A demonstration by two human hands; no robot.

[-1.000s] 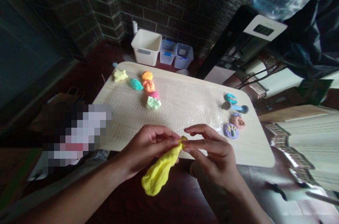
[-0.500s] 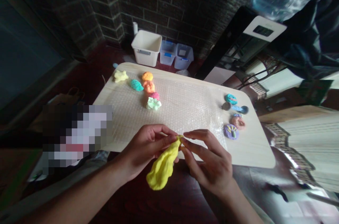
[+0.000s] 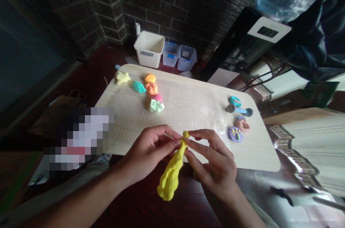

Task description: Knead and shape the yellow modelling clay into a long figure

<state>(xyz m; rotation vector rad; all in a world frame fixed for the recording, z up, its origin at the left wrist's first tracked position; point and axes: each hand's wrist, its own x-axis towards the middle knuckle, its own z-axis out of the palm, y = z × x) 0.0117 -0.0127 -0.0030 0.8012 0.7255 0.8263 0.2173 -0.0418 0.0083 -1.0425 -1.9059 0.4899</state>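
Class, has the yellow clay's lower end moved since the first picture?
Yes: the yellow clay swung rightward, towards the front right corner of the tabletop.

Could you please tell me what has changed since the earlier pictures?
The yellow dough has swung from leaning left to hanging nearly straight down, its neck thinner, still pinched at the top between the left hand and right hand. The coloured dough pieces stayed put.

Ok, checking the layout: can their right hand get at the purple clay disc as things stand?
Probably yes. The right hand sits close to the purple clay disc, with only bubble wrap between them and no other piece in the way, though it pinches the yellow clay.
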